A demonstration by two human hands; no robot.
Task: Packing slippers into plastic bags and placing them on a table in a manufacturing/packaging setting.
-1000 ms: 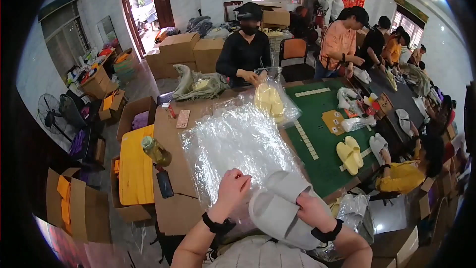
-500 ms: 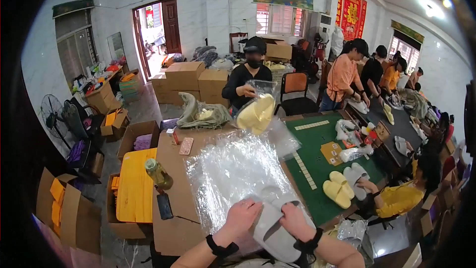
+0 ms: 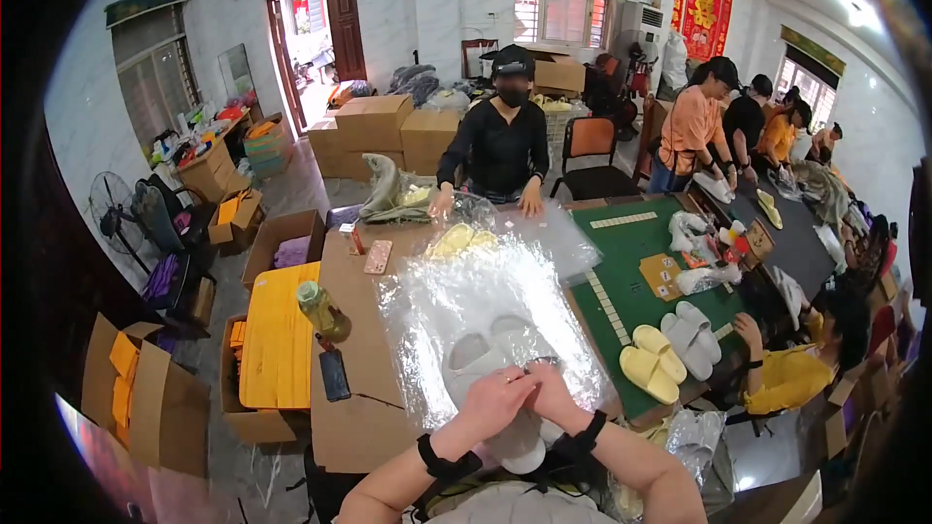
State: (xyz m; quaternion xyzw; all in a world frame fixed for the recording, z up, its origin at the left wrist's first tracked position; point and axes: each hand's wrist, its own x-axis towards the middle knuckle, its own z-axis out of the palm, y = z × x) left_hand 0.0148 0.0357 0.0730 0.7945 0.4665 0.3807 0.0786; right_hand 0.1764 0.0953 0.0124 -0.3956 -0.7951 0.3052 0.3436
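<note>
The left hand [image 3: 493,400] and right hand [image 3: 556,398] are meeting, their bent fingers [image 3: 525,380] touching near the tips; the picture is not showing whether they are gripping anything. A pair of pale grey slippers [image 3: 474,367] is lying directly beneath the fingers, over clear plastic sheeting [image 3: 413,306] on the tabletop [image 3: 354,437]. Left of the fingers, a dark phone [image 3: 334,375] is lying near a bottle [image 3: 320,311]. Right of them, yellow slippers [image 3: 650,364] are sitting beside another grey pair [image 3: 690,340]. Beyond the fingers, a co-worker in black [image 3: 495,146] is facing them across the tabletop.
</note>
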